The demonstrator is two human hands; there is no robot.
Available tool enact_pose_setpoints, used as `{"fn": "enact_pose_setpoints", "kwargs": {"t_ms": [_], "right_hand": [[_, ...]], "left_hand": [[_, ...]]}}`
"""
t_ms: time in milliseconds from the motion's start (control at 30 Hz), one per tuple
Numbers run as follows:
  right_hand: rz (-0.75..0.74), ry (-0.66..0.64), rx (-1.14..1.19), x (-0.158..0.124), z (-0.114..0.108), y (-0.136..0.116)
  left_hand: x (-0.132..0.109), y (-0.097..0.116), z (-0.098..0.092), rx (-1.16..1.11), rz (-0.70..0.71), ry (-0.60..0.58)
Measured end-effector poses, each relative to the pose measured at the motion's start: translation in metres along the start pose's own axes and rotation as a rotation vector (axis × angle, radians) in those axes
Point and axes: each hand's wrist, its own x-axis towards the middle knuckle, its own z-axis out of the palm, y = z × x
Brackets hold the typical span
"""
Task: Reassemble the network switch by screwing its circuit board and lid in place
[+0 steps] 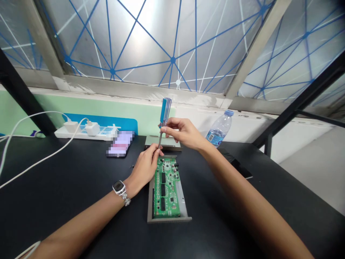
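Note:
A screwdriver (165, 111) with a blue and clear handle stands nearly upright over the far end of a green circuit board (168, 190). My right hand (184, 133) is closed, its fingertips pinching the lower part of the handle. Lower down, the thumb and fingers of my left hand (145, 163) close around the shaft near its tip, which they hide. The board lies in a shallow grey metal case (183, 203), long side pointing away from me. Just behind it sits a flat grey metal cover (174, 144).
Tiny dark bits, possibly screws (132, 166), lie left of the case. A phone (120, 144) and a white power strip (105, 132) with plugged-in chargers and cables are at back left. A water bottle (217, 130) stands back right, near a dark flat object (238, 167).

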Motion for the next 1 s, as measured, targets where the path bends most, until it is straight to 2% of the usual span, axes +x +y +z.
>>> {"fn": "enact_pose_setpoints", "kwargs": {"t_ms": [167,367,667,1000], "right_hand": [[0.035,0.022,0.045,0.000,0.000,0.004],[0.000,0.039,0.134,0.002,0.006,0.007],[0.024,0.074,0.113,0.000,0.011,0.003],[0.007,0.037,0.171,-0.005,0.018,-0.005]], "left_hand": [[0.000,0.000,0.000,0.011,-0.001,-0.006],[-0.001,0.001,0.001,0.024,0.002,0.005],[-0.002,0.002,-0.001,0.029,0.004,-0.007],[0.010,0.002,-0.026,-0.056,0.030,-0.086]]}}
